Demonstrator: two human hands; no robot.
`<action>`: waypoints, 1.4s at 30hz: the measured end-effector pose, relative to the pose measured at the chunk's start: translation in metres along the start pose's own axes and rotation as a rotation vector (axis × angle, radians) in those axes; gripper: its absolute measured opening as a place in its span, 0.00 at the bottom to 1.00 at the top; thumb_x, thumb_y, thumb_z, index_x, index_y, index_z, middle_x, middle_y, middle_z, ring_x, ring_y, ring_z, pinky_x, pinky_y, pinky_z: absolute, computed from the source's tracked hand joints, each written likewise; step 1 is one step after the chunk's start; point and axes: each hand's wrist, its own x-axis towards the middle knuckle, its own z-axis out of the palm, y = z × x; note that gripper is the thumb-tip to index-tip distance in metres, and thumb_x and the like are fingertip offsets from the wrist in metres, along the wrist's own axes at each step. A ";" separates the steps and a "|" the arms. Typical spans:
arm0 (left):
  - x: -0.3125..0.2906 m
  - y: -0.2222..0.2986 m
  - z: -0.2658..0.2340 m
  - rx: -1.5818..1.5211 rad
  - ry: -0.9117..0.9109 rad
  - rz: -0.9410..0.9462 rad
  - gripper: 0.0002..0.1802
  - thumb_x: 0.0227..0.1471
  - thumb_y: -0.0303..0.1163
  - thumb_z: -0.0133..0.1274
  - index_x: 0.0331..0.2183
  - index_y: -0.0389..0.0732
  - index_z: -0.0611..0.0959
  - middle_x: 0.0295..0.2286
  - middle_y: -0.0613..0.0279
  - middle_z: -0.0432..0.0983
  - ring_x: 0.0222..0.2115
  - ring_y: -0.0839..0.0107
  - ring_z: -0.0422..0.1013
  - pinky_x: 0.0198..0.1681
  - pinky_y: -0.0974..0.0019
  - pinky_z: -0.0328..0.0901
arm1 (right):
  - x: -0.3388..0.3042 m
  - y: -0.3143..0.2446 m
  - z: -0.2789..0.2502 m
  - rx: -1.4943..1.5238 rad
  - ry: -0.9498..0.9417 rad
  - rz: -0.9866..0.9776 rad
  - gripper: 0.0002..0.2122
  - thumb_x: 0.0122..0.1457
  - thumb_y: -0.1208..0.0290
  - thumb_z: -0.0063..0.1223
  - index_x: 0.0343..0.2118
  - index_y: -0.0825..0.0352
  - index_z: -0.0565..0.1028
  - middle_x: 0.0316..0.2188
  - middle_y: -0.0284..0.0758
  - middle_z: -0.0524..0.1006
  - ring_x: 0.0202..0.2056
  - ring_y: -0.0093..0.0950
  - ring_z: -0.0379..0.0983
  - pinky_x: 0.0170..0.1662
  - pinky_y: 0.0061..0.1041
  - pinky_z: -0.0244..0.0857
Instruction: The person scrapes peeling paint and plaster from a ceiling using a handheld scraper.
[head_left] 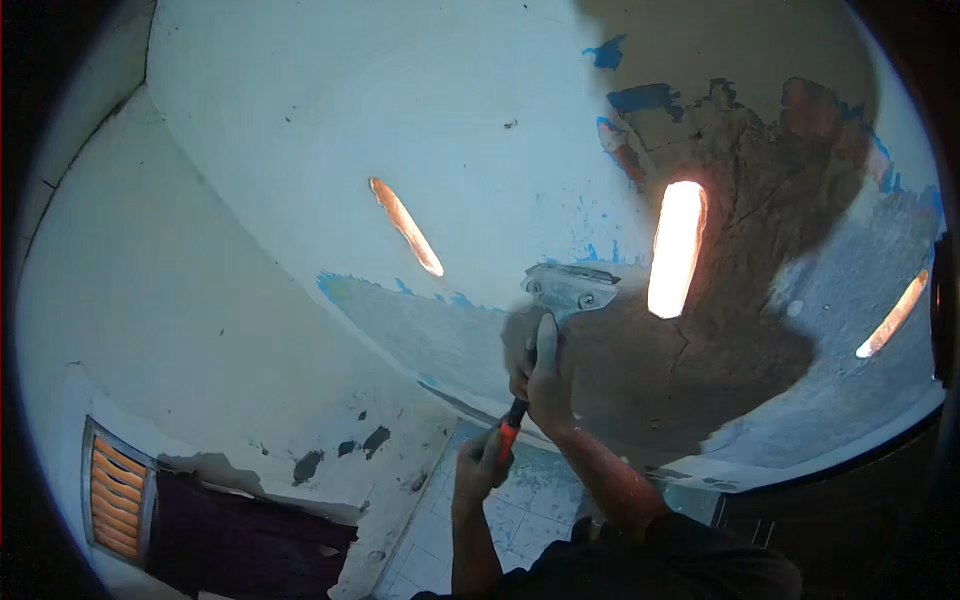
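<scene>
A wide metal scraper (590,298) with a black and red handle lies with its blade against the wall (480,130), at the lower edge of the white paint. My right hand (547,385) is closed round the upper handle, its thumb stretched up toward the blade. Lower down, my left hand (480,466) grips the red end of the handle. Bare grey plaster (400,318) shows below the paint line, with ragged blue paint remnants (645,98) along the edge. The shadow of my arms and upper body darkens the wall to the right.
Elongated bright light patches (678,250) fall on the wall. At lower left are a window with slats (118,495) and a dark purple curtain (240,540). Another wall (200,330) with peeling spots stands left. The tiled floor (520,500) carries pale debris; a dark piece of furniture (830,510) stands lower right.
</scene>
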 end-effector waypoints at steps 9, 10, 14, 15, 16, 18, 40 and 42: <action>0.000 -0.001 -0.007 0.013 0.012 0.024 0.22 0.59 0.42 0.46 0.43 0.32 0.79 0.12 0.70 0.64 0.10 0.82 0.58 0.12 0.76 0.51 | 0.000 -0.007 0.011 0.029 0.087 0.051 0.19 0.63 0.47 0.39 0.24 0.57 0.61 0.10 0.22 0.52 0.08 0.15 0.45 0.11 0.18 0.39; -0.005 -0.006 -0.004 -0.001 0.028 0.037 0.21 0.59 0.42 0.46 0.39 0.32 0.80 0.12 0.69 0.64 0.10 0.83 0.58 0.12 0.75 0.51 | -0.006 -0.005 0.008 0.020 0.084 0.053 0.19 0.63 0.47 0.39 0.24 0.56 0.61 0.10 0.22 0.52 0.08 0.15 0.44 0.11 0.18 0.39; -0.011 -0.016 0.006 0.031 0.015 -0.032 0.25 0.59 0.50 0.44 0.21 0.39 0.73 0.13 0.69 0.65 0.11 0.82 0.60 0.13 0.74 0.51 | -0.003 0.012 -0.021 -0.009 0.027 0.002 0.19 0.62 0.45 0.39 0.24 0.56 0.61 0.11 0.22 0.52 0.08 0.15 0.44 0.11 0.17 0.39; -0.013 -0.006 0.004 0.027 0.015 -0.029 0.25 0.59 0.50 0.44 0.21 0.39 0.73 0.13 0.69 0.65 0.11 0.82 0.60 0.13 0.74 0.51 | -0.007 0.000 -0.009 -0.014 0.025 0.000 0.19 0.62 0.45 0.39 0.24 0.56 0.61 0.11 0.22 0.52 0.08 0.15 0.44 0.11 0.17 0.39; -0.010 0.008 0.003 0.022 0.001 0.017 0.25 0.59 0.49 0.44 0.22 0.38 0.74 0.13 0.69 0.65 0.11 0.82 0.59 0.13 0.74 0.51 | -0.006 -0.012 0.003 -0.029 0.060 0.004 0.19 0.62 0.46 0.40 0.24 0.56 0.61 0.11 0.22 0.52 0.08 0.14 0.44 0.11 0.17 0.39; -0.010 0.007 0.002 0.056 0.017 0.053 0.24 0.59 0.48 0.44 0.24 0.37 0.76 0.13 0.68 0.65 0.10 0.82 0.59 0.12 0.75 0.52 | -0.002 -0.008 0.001 -0.029 0.085 -0.004 0.19 0.61 0.45 0.40 0.24 0.56 0.61 0.10 0.21 0.51 0.09 0.14 0.43 0.11 0.17 0.39; -0.029 -0.037 0.057 -0.324 -0.042 0.172 0.27 0.60 0.37 0.44 0.56 0.32 0.64 0.17 0.67 0.65 0.14 0.82 0.59 0.15 0.75 0.54 | -0.011 -0.028 -0.023 -0.190 -0.038 0.059 0.19 0.61 0.45 0.41 0.24 0.55 0.62 0.11 0.21 0.52 0.10 0.14 0.45 0.12 0.17 0.40; -0.028 -0.010 0.063 -0.311 -0.012 0.174 0.26 0.60 0.37 0.44 0.55 0.32 0.66 0.16 0.68 0.64 0.13 0.82 0.58 0.14 0.76 0.54 | -0.008 -0.052 -0.003 -0.194 -0.020 0.119 0.19 0.61 0.45 0.41 0.23 0.55 0.62 0.11 0.21 0.52 0.10 0.14 0.45 0.12 0.17 0.40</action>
